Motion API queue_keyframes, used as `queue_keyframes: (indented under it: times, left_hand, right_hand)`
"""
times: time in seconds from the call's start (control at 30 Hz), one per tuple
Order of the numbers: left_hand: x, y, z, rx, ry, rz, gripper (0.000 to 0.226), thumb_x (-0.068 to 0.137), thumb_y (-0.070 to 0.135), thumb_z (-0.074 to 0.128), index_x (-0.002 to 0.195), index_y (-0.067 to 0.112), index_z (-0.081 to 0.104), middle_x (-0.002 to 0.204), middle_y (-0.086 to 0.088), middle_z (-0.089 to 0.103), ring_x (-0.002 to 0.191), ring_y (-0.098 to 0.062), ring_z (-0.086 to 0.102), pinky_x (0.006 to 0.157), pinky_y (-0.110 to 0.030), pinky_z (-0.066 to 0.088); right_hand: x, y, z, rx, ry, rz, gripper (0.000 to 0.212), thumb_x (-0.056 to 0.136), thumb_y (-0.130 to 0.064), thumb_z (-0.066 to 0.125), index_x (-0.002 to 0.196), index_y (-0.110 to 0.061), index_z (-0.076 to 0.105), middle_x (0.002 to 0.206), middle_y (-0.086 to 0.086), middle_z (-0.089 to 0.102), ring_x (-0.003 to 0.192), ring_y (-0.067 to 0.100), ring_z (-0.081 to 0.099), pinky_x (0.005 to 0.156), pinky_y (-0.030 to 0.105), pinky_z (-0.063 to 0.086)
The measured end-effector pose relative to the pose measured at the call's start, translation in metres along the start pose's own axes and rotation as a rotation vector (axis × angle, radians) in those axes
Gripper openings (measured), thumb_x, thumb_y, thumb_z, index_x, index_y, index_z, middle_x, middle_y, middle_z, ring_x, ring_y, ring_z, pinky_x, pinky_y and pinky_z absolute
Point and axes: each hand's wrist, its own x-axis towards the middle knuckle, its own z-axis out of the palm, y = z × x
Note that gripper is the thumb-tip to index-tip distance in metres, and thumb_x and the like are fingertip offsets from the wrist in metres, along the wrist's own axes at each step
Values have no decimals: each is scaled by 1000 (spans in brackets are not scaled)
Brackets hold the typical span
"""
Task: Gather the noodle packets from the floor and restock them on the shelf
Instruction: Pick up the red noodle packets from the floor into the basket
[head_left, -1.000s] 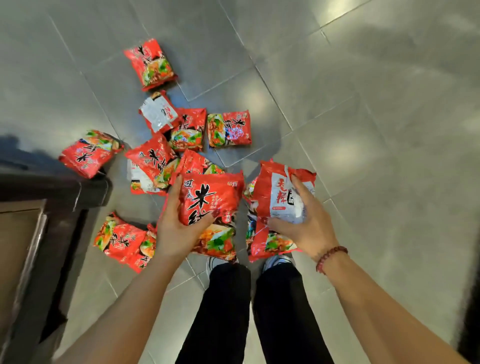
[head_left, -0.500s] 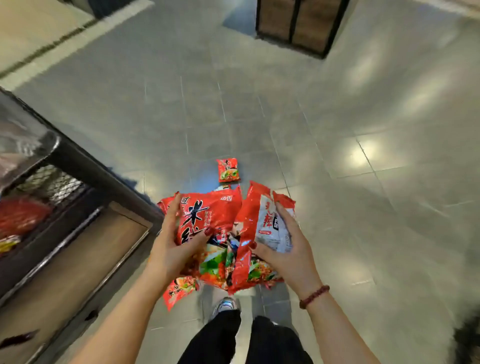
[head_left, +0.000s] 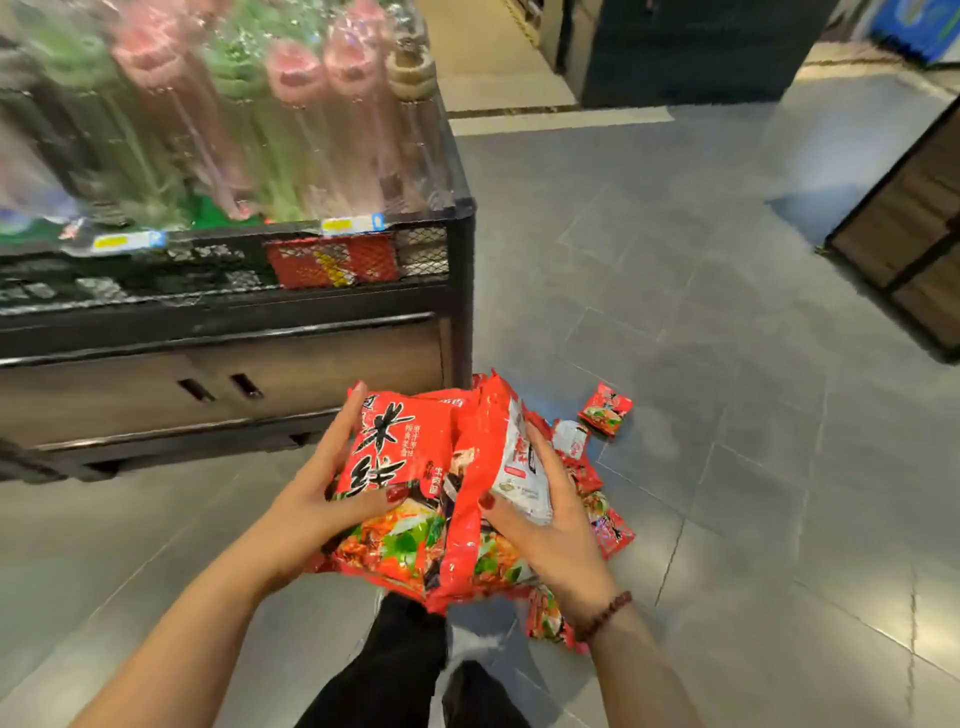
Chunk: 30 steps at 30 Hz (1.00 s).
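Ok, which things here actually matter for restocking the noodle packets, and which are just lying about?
Part of the job:
noodle packets, gripped by the left hand and right hand
loose packets on the floor
mesh-fronted shelf

Just there:
bottles on top of that shelf
wooden stand at right
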Motion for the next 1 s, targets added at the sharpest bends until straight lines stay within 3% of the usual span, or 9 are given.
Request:
queue_keyframes:
  times: [0.13,0.23,0.33,0.43,0.5,0.6,0.77,0.87,1.0]
  left_hand:
    - [-59,-5,-39,-63,173,-2,112,43,44,96,128,76,30,119,19,64,105,-26,69,74,-39,60]
    - [-101,-14,-69,-85,329,43,105,54,36,90,128,77,29,127,21,58,106,-23,69,75,-36,60]
    - [-138,-24,-102,-93,441,102,104,51,45,92,129,76,29,123,27,60,106,-19,68,77,-32,59]
    - [-172,-35,-145,-129,561,139,99,65,30,89,130,75,29,128,19,59,105,-20,69,78,-34,59]
    - [-196,-45,-176,-135,634,179,99,62,32,86,132,73,28,131,20,57,107,-17,68,80,-32,59]
    - [-236,-63,-229,-175,770,240,100,58,34,83,136,68,31,134,21,56,111,-12,65,82,-24,56]
    - [-308,-86,-317,-243,966,294,97,68,22,88,136,65,34,140,8,53,115,-12,63,94,-32,54]
    - [-343,-93,-362,-270,1043,283,95,73,16,82,134,69,31,139,16,49,111,-7,64,87,-27,56]
    - [-377,-99,-406,-332,1098,216,89,81,20,72,125,80,22,130,24,43,102,-7,68,75,-29,59]
  right_hand:
    - [2,1,52,-49,-185,10,72,71,-16,81,129,-34,43,113,-36,61,110,-10,57,84,9,46]
    - [1,4,100,-58,-289,32,72,68,-20,84,126,-36,45,118,-25,60,110,-6,58,84,12,48]
    - [-3,5,152,-114,-398,28,83,64,-33,84,135,-31,43,130,-10,59,117,3,58,95,23,49]
    - [-5,7,211,-162,-496,18,89,60,-37,81,138,-27,40,130,-11,59,115,2,59,92,19,49]
    - [-6,10,256,-197,-561,9,81,65,-29,83,134,-30,41,124,-17,59,109,-4,60,86,13,48]
    - [-9,14,335,-212,-693,3,77,76,0,77,136,-24,36,123,-13,57,101,-11,60,80,9,47]
    - [-25,19,467,-258,-864,-11,72,76,8,74,132,-23,41,118,-19,54,95,-17,59,75,5,46]
    - [-37,27,531,-309,-913,-39,72,73,-8,82,129,-31,44,123,-18,54,103,-10,59,81,12,50]
    - [-46,32,599,-377,-973,49,81,50,-50,82,123,-41,46,122,-15,57,108,5,62,87,29,56]
